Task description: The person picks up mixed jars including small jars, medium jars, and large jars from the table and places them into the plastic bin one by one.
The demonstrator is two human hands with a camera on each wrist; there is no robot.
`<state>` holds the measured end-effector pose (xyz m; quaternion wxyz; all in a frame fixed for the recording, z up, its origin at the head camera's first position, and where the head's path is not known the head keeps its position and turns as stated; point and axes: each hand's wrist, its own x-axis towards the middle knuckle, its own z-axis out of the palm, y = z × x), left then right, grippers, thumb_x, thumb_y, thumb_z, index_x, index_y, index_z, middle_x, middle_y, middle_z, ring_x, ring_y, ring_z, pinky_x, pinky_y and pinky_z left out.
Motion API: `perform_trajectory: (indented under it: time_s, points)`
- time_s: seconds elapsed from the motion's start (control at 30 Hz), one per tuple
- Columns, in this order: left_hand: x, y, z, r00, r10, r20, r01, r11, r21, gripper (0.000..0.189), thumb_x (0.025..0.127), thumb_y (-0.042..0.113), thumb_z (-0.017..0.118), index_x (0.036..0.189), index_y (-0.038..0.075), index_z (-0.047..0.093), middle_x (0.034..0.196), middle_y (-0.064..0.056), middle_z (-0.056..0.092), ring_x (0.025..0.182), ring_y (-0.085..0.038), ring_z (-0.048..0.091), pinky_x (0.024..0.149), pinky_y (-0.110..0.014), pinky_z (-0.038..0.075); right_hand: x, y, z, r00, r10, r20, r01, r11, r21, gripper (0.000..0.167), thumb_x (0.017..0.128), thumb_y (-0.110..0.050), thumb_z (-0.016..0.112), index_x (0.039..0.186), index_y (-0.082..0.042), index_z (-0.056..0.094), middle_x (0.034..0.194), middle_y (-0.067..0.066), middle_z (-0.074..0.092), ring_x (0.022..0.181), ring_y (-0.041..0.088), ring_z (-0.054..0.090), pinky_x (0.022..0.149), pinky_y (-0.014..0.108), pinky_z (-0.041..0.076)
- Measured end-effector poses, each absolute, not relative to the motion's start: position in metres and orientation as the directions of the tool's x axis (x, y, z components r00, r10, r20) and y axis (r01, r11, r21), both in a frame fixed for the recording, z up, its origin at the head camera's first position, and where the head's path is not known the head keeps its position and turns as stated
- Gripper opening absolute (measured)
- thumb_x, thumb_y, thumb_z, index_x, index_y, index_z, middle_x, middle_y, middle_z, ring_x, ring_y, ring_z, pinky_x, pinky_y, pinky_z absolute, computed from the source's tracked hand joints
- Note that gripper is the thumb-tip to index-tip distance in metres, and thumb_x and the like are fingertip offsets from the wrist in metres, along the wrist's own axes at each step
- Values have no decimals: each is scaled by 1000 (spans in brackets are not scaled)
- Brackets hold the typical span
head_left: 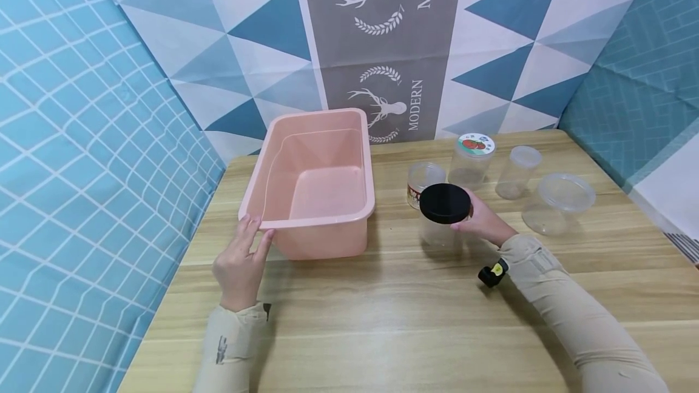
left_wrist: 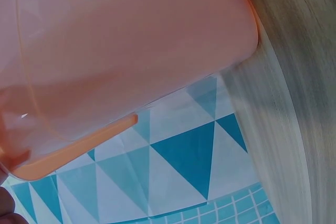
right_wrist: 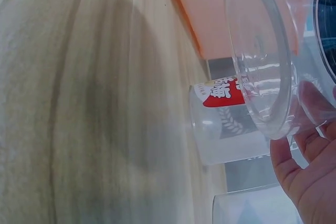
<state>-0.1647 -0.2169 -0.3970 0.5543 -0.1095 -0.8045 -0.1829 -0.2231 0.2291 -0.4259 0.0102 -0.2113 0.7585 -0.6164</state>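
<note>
A clear plastic jar with a black lid (head_left: 445, 203) is gripped from its right side by my right hand (head_left: 483, 221). In the right wrist view the jar's round base (right_wrist: 262, 56) hangs above the wooden table, fingers (right_wrist: 286, 163) curled around its wall. At the near left corner of a pink plastic basin (head_left: 327, 238), my left hand (head_left: 240, 265) pinches the rim between thumb and fingers. The basin looks bare inside. Only the left fingertips (left_wrist: 6, 203) show in the left wrist view, at the basin's edge.
Just behind the held jar stands a small clear jar with a red label (head_left: 417, 181). Farther right are a jar with a tomato-printed lid (head_left: 472, 159), a slim clear jar (head_left: 517, 173) and a wide clear tub (head_left: 558, 204). A patterned cloth wall (head_left: 262, 77) rises behind the table (head_left: 349, 326).
</note>
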Motion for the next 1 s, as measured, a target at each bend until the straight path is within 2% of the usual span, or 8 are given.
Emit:
perform_trajectory:
  time_s: [0.27,0.33,0.5,0.6,0.7,0.87,1.0]
  points:
    - [-165,-217,-398,-366,-28,930,374,911,174,56,94,49,54,95,-3,73,101,-21,68,76,-39,69,39,-43,39,-223,228,-428,-905,-328,272,-332,142,-932,81,71,6,70,137,18,25,135,35,35,110,-4,42,95,11,28]
    - [-165,-217,-398,-365,-28,930,374,911,174,56,94,49,54,95,-3,73,101,-21,68,76,-39,69,39,-44,39,-223,228,-427,-900,-326,291,-348,134,-928,80,71,6,70,136,18,26,133,27,41,110,-4,43,95,11,28]
    - [-165,-217,-398,-365,-30,930,372,911,176,56,94,49,54,96,-3,73,101,-21,68,76,-39,69,39,-44,39,-222,227,-423,-885,-317,342,-384,81,-920,78,70,7,71,133,21,27,121,-8,48,109,-4,46,95,12,30]
    - [-165,-217,-398,-368,-30,929,372,911,177,55,94,49,54,96,-3,73,102,-21,68,76,-39,69,39,-43,38,-222,226,-422,-882,-315,351,-392,77,-917,78,70,7,72,133,21,27,119,-14,48,109,-4,46,95,12,30]
    - [-165,-218,-398,-371,-31,928,373,910,179,56,94,49,54,96,-3,73,102,-21,68,75,-39,69,38,-43,37,-222,226,-420,-886,-317,338,-386,98,-917,79,70,6,72,134,20,27,123,-4,48,109,-4,45,95,12,30]
    - [-165,-218,-398,-369,-31,929,378,908,180,56,94,49,55,96,-4,73,102,-22,68,77,-40,69,38,-43,37,-222,228,-416,-899,-323,295,-354,142,-925,80,72,2,72,136,18,26,133,31,38,109,-4,44,93,11,30]
    - [-165,-218,-398,-365,-31,930,378,908,179,56,94,49,55,96,-4,73,101,-22,68,78,-39,69,38,-43,37,-222,229,-413,-907,-326,267,-332,164,-929,80,74,1,72,137,17,25,135,37,34,109,-4,43,93,12,30]
